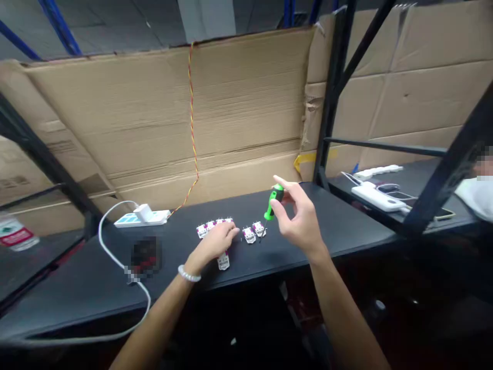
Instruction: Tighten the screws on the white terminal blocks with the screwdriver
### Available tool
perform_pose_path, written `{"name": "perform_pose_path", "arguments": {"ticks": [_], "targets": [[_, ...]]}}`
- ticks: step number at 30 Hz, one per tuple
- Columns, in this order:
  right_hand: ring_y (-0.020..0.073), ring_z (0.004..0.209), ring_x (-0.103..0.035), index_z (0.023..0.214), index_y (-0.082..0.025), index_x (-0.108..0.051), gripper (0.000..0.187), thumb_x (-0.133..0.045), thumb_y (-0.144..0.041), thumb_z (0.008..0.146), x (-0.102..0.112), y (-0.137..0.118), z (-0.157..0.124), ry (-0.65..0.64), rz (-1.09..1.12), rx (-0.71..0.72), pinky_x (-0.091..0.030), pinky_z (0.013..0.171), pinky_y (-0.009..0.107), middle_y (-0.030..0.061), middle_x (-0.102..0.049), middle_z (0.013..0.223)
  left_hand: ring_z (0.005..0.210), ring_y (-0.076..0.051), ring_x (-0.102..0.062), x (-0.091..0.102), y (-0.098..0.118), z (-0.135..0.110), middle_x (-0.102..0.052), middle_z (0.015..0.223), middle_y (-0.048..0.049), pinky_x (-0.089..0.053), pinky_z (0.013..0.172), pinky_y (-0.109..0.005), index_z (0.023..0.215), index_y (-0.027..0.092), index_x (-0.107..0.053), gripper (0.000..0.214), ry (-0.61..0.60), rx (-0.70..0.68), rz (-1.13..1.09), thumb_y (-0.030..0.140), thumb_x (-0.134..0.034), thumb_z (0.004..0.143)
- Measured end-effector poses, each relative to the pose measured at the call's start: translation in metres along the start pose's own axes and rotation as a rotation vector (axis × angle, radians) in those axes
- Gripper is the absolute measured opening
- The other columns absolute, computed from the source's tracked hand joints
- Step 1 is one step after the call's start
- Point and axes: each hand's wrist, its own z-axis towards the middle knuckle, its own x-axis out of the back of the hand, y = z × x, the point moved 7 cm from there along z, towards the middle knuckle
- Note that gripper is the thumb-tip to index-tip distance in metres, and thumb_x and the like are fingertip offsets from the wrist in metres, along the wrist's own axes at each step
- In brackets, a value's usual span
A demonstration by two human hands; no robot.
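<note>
A small green-and-black screwdriver is held near its cap between the thumb and fingers of my right hand. Its thin shaft points down beside one of two small white-and-purple parts, the second part lying just left of it. My left hand rests low over more of these parts, its fingers bent together; what lies under the fingertips is hidden. Beyond that hand stands a row of several white-and-purple parts. Another white part shows below the palm, near the table's front edge.
On the black table lie a white power strip with a plugged-in adapter and a white cable. A cardboard wall closes the back, a twisted wire hanging before it. Black posts stand right; another person's sleeve shows beyond.
</note>
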Motion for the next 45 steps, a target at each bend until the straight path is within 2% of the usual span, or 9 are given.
{"name": "perform_pose_path", "arguments": {"ticks": [2, 5, 8, 11, 18, 24, 31, 39, 45], "targets": [[0.0221, 0.091, -0.066, 0.145, -0.025, -0.064, 0.047, -0.068, -0.033, 0.098, 0.0, 0.005, -0.001, 0.027, 0.03, -0.033, -0.059, 0.086, 0.041, 0.0074, -0.07, 0.112, 0.101, -0.026, -0.068, 0.01, -0.003, -0.014, -0.074, 0.108, -0.0089, -0.053, 0.094, -0.038, 0.103, 0.02, -0.069, 0.029, 0.021, -0.073, -0.076, 0.033, -0.044, 0.109], [0.0234, 0.095, -0.07, 0.141, -0.024, -0.066, 0.047, -0.074, -0.038, 0.097, 0.0, 0.011, -0.001, 0.072, 0.104, -0.079, -0.061, 0.088, 0.042, 0.0088, -0.075, 0.115, 0.127, -0.028, -0.064, 0.018, -0.004, -0.042, -0.07, 0.135, -0.0104, -0.049, 0.114, -0.044, 0.122, 0.022, -0.07, 0.025, -0.046, -0.204, -0.172, 0.034, -0.056, 0.106], [0.0242, 0.097, -0.074, 0.137, -0.023, -0.068, 0.044, -0.075, -0.039, 0.096, -0.005, 0.011, -0.002, 0.07, 0.16, -0.095, -0.063, 0.092, 0.044, 0.009, -0.077, 0.115, 0.143, -0.028, -0.056, 0.018, -0.007, -0.067, -0.062, 0.151, -0.0103, -0.04, 0.126, -0.047, 0.14, 0.026, -0.066, 0.042, -0.133, -0.226, -0.252, 0.03, -0.071, 0.098], [0.0232, 0.094, -0.077, 0.137, -0.024, -0.067, 0.043, -0.074, -0.038, 0.097, -0.015, 0.01, -0.004, 0.024, 0.217, -0.117, -0.065, 0.088, 0.041, 0.0078, -0.078, 0.114, 0.144, -0.028, -0.057, 0.015, -0.01, -0.078, -0.062, 0.152, -0.0101, -0.041, 0.126, -0.048, 0.143, 0.028, -0.067, 0.051, -0.151, -0.211, -0.302, 0.024, -0.077, 0.093], [0.0232, 0.099, -0.08, 0.137, -0.025, -0.063, 0.043, -0.074, -0.039, 0.097, -0.046, 0.005, -0.016, -0.055, 0.308, -0.145, -0.067, 0.088, 0.038, 0.0069, -0.08, 0.109, 0.13, -0.028, -0.067, 0.006, -0.005, -0.073, -0.072, 0.139, -0.0102, -0.05, 0.118, -0.044, 0.131, 0.026, -0.075, 0.041, -0.055, -0.231, -0.383, 0.025, -0.084, 0.091], [0.0235, 0.095, -0.08, 0.133, -0.025, -0.064, 0.041, -0.076, -0.038, 0.096, -0.067, -0.007, -0.029, -0.111, 0.292, -0.123, -0.068, 0.086, 0.038, 0.0077, -0.079, 0.108, 0.128, -0.027, -0.068, 0.003, 0.003, -0.074, -0.073, 0.139, -0.0096, -0.051, 0.116, -0.043, 0.129, 0.026, -0.077, 0.038, -0.054, -0.286, -0.428, 0.027, -0.084, 0.092], [0.0227, 0.094, -0.08, 0.134, -0.026, -0.063, 0.041, -0.076, -0.034, 0.095, -0.075, -0.012, -0.036, -0.126, 0.267, -0.093, -0.068, 0.085, 0.038, 0.0068, -0.079, 0.109, 0.125, -0.025, -0.07, 0.004, 0.001, -0.074, -0.077, 0.133, -0.0077, -0.053, 0.113, -0.039, 0.121, 0.026, -0.081, 0.024, -0.042, -0.309, -0.422, 0.024, -0.076, 0.097], [0.0222, 0.089, -0.079, 0.133, -0.025, -0.064, 0.042, -0.078, -0.031, 0.094, -0.076, -0.017, -0.038, -0.145, 0.242, -0.065, -0.067, 0.082, 0.038, 0.0062, -0.079, 0.106, 0.122, -0.026, -0.071, 0.003, 0.001, -0.072, -0.078, 0.13, -0.0089, -0.053, 0.111, -0.039, 0.118, 0.025, -0.082, 0.021, -0.028, -0.336, -0.417, 0.025, -0.075, 0.098], [0.0225, 0.098, -0.076, 0.151, -0.029, -0.052, 0.047, -0.059, -0.026, 0.105, -0.084, -0.036, -0.046, -0.288, 0.246, -0.01, -0.067, 0.087, 0.04, 0.0103, -0.074, 0.123, 0.116, -0.025, -0.073, 0.005, 0.001, -0.073, -0.079, 0.124, -0.0088, -0.055, 0.108, -0.039, 0.113, 0.026, -0.084, 0.018, 0.007, -0.337, -0.393, 0.025, -0.071, 0.101]]}}
